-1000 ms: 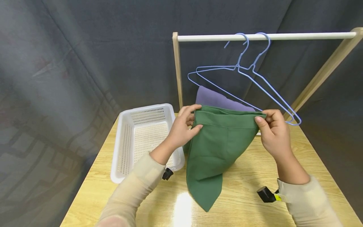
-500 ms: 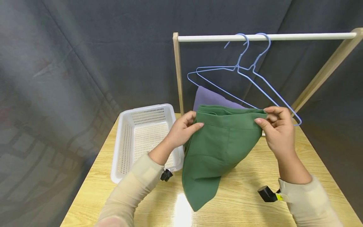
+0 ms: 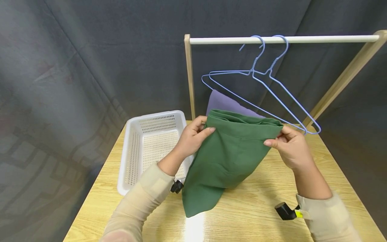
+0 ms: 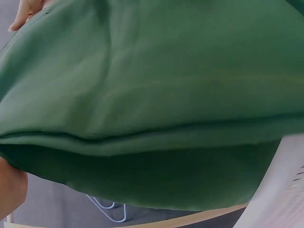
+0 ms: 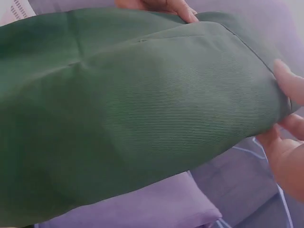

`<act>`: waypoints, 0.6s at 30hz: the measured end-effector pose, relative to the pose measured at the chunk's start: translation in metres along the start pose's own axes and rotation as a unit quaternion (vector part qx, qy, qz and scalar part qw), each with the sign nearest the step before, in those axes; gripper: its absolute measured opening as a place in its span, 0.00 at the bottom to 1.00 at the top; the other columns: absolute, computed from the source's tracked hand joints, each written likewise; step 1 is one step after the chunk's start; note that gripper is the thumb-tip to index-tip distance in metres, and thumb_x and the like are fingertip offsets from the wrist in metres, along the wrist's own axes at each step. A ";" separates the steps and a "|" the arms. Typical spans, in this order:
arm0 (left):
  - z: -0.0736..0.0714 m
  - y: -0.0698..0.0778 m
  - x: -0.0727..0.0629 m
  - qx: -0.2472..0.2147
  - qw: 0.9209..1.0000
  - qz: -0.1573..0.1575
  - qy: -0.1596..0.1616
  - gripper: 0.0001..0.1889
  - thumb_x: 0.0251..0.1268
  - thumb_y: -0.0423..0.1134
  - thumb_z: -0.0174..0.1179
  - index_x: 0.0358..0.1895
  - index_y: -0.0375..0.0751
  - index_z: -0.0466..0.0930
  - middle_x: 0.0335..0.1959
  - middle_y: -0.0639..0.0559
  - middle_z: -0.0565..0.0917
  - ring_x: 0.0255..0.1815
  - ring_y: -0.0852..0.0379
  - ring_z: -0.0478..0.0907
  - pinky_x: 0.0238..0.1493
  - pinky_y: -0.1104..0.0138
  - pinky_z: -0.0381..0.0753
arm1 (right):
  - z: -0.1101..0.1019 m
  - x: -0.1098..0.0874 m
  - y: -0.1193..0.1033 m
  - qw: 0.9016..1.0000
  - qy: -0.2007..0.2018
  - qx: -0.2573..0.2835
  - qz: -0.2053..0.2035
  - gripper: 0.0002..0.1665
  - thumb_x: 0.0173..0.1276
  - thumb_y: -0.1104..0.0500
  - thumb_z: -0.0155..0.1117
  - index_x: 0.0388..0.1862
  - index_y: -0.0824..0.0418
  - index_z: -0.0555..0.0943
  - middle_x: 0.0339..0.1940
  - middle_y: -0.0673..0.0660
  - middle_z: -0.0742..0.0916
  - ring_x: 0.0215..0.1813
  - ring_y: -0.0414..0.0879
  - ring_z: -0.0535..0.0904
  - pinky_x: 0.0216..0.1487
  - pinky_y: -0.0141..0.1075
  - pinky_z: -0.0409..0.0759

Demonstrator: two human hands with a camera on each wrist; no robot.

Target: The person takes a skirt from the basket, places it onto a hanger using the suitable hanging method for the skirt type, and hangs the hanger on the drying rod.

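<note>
Held up by both hands is a green garment [image 3: 232, 154] with a stitched waistband, folded in layers along its top. My left hand [image 3: 193, 136] pinches the waistband's left end, thumb in front and fingers behind. At the other end, my right hand [image 3: 291, 146] grips the waistband the same way, a little lower than the left. The cloth hangs down and slants left, its bottom corner over the table. Green fabric [image 4: 156, 85] fills most of the left wrist view. In the right wrist view the right hand's fingers [image 5: 289, 156] hold the edge.
Behind the garment stands a rack with a white rod [image 3: 326, 39] and wooden posts. Two blue wire hangers [image 3: 290, 95] hang from it, with a purple cloth [image 3: 225, 104] on the front one. A white perforated basket [image 3: 122, 164] sits left on the wooden table [image 3: 260, 215].
The garment's lower end has swung left, toward the basket. My right hand rose slightly, then dropped, tilting the waistband down on the right. Both hands keep their hold.
</note>
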State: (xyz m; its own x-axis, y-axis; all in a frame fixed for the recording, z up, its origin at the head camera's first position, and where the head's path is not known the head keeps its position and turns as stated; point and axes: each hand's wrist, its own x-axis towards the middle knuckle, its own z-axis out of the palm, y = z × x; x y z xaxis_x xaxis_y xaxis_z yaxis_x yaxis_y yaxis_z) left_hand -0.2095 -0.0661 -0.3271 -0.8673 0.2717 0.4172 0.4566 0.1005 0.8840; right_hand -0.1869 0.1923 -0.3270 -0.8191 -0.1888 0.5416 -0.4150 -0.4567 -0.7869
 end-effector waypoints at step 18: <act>-0.006 0.005 0.000 0.057 0.998 0.035 -0.021 0.11 0.62 0.34 0.49 0.47 0.39 0.69 0.37 0.45 0.79 0.29 0.59 0.74 0.30 0.67 0.74 | 0.006 0.001 -0.005 0.943 -0.045 -0.330 -0.019 0.19 0.59 0.78 0.46 0.50 0.69 0.69 0.46 0.50 0.77 0.43 0.39 0.74 0.39 0.24 0.72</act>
State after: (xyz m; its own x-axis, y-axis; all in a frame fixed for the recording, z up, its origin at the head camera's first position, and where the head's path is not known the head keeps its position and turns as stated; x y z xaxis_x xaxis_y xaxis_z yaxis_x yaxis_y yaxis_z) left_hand -0.2086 -0.0712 -0.3218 -0.8241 0.3215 0.4664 0.5382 0.1876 0.8217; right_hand -0.1834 0.1894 -0.3210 -0.7742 -0.2688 0.5731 -0.6238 0.1703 -0.7628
